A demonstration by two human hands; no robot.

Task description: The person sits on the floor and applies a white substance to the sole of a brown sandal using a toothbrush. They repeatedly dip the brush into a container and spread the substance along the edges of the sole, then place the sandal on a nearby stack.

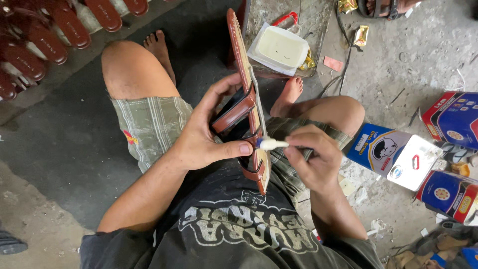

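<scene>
- The brush [273,144] handle is buried inside the right hand [314,160]; only its white tip shows.
- The sandal [247,94] is seen edge-on, so its sole face cannot be made out.
- The left hand [209,129] has its fingertips hidden behind the straps.
- The brown soles [35,40] at top left are cut by the frame.
- The blue tins [450,149] run off the right edge.

left hand [209,134] curled, thumb pressed flat — right hand [311,159] pinched, fingers closed.

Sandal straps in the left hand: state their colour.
Reddish-brown straps, held by the left hand; head view.
</scene>
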